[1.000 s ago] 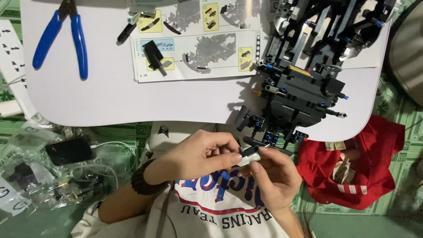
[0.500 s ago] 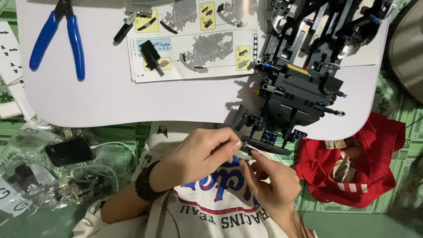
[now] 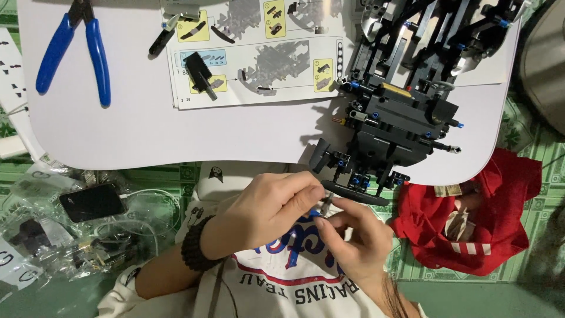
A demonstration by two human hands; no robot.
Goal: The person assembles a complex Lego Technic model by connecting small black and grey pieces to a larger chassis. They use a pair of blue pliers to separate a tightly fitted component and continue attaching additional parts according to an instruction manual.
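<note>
Left hand: our left hand (image 3: 268, 212), a black beaded bracelet (image 3: 193, 252) on its wrist, is held in front of the chest just below the edge of the white surface (image 3: 176, 135); its fingers (image 3: 306, 197) are pressed together on a small light-grey plastic building piece (image 3: 327, 202).
Right hand: our right hand (image 3: 356, 235) meets the left from below, its fingers (image 3: 322, 227) pinched on a tiny blue plastic connector (image 3: 315, 213) just beside the grey piece; we cannot tell whether the two parts are joined.
Model: a large black brick-built vehicle chassis with blue pins (image 3: 400, 112) lies on the surface's right side, its lower edge overhanging just above our hands.
Instructions: an open printed building booklet with yellow step boxes (image 3: 253, 53) lies left of the chassis, a loose black plastic part (image 3: 200, 73) resting on it.
Tool: blue-handled cutting pliers (image 3: 73, 50) lie at the surface's far left, well apart from the hands.
Floor, left: clear plastic parts bags (image 3: 41, 235) and a black smartphone (image 3: 92, 202) sit on the green patterned floor.
Floor, right: a crumpled red cloth (image 3: 471, 218) lies beside the right hand.
</note>
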